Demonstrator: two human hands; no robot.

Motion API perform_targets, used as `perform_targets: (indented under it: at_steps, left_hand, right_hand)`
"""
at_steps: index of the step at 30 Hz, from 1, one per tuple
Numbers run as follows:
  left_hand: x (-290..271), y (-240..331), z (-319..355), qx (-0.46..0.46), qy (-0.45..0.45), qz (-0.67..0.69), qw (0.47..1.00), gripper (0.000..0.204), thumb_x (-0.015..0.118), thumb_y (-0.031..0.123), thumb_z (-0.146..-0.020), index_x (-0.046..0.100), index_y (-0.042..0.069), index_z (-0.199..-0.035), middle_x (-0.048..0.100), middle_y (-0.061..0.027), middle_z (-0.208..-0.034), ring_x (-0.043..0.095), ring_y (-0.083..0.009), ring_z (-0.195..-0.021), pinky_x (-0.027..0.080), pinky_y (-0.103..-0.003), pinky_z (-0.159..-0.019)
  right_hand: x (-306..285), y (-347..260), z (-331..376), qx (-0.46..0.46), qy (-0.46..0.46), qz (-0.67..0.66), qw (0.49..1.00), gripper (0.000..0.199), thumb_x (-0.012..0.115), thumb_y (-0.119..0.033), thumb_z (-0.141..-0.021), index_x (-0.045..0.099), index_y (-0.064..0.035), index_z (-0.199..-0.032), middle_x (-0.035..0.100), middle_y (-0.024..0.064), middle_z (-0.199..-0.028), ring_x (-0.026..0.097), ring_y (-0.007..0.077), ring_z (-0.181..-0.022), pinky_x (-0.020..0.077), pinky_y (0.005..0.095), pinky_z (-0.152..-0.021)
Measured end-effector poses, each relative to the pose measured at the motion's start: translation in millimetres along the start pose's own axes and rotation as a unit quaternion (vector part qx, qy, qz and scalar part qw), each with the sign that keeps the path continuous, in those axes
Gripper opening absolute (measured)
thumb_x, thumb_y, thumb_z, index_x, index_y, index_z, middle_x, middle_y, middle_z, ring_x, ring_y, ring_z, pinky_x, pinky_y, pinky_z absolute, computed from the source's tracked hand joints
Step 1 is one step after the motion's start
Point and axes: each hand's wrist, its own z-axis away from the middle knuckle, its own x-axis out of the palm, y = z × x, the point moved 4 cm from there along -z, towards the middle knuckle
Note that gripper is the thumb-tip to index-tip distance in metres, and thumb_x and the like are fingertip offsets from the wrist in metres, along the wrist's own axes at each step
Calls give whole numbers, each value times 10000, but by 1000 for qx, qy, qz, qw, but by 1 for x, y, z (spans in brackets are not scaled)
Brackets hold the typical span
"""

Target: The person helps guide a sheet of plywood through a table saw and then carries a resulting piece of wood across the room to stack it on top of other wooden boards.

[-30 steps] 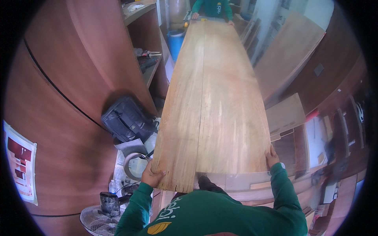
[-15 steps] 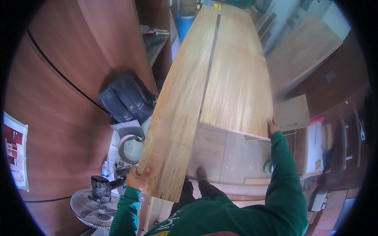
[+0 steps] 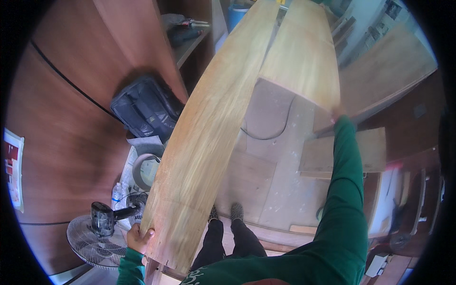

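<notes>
The left grip (image 3: 137, 239) is clamped on the left edge of the long wooden board (image 3: 209, 137), close to its near end, thumb on top, the board running from lower left up to the top of the view. Blurred, the right grip (image 3: 338, 112) touches the near right corner of the second board (image 3: 304, 57), farther off beyond a narrow gap, and I cannot tell whether it is closed there. At left are a black backpack (image 3: 147, 109) and a clear bottle (image 3: 117, 191), and beyond them a blue bin (image 3: 236, 16), its contents hidden.
</notes>
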Motion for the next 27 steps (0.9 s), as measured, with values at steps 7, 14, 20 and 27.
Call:
perform_targets:
  at_steps: [7,14,20,27]
  left_hand:
    - [8,-38,42,-13,28,6,1000,576,774,533,-668,548,6,-727,564,-36,-597,501,-109,-556,420,-289,-502]
    - [17,-36,45,4,54,-34,998,529,766,489,-685,544,9,-707,529,-49,-553,480,-114,-523,402,-302,-483]
    - [-17,-26,55,19,155,-201,967,458,506,378,-901,547,-30,-697,557,-263,-628,545,-445,-584,407,-473,-528]
    - [-146,-92,144,-35,122,-325,937,403,486,327,-900,620,-48,-836,600,-251,-705,598,-382,-607,443,-429,-546]
  right_hand:
    - [165,-27,128,162,-164,-460,857,673,494,-543,-862,376,-82,-1338,521,202,-1099,594,320,-873,512,441,-591]
    - [260,-246,277,128,-452,-674,570,768,530,-529,-869,309,24,-1352,448,222,-1304,489,354,-1148,439,501,-915]
    - [307,-243,292,121,-300,-585,744,452,607,-295,-882,517,59,-1148,594,197,-1083,584,324,-959,482,474,-829]
    - [302,-190,454,229,-308,-606,697,510,620,-355,-867,498,30,-1178,592,180,-1098,594,282,-949,496,453,-784]
